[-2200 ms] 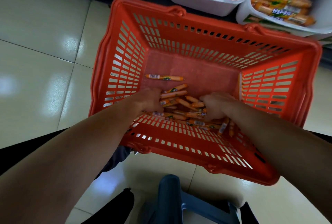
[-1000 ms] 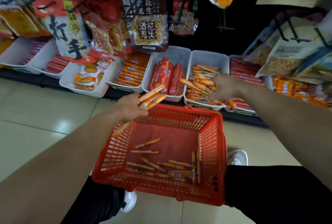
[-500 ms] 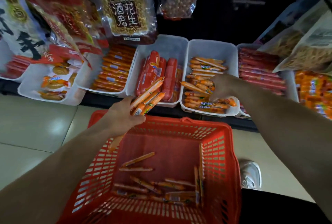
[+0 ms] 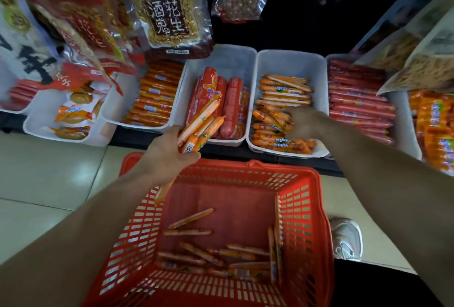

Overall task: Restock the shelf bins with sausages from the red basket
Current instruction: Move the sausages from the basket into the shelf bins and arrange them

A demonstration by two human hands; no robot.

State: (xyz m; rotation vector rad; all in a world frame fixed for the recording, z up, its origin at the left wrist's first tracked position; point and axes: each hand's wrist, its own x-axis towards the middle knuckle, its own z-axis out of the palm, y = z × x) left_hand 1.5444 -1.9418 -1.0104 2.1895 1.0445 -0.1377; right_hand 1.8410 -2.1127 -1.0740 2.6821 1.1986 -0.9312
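Floor tiles, glossy cream (image 4: 49,174), under a red slotted plastic basket (image 4: 317,210) with loose thin orange sausages (image 4: 190,218). Left hand (image 4: 169,151) grip clamps an orange sausage bunch (image 4: 200,124); right hand (image 4: 305,122) in white plastic bin (image 4: 290,63), grip unclear.

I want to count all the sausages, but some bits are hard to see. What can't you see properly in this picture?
All in the head view:
- Right hand: blurred, so whether it holds anything in the white plastic bin of thin orange sausages is unclear.
- Left hand: covers the lower ends of its bunch of orange sausages.
- Red plastic basket: near side cut off by the bottom edge.
- Sausage labels: too small to read.
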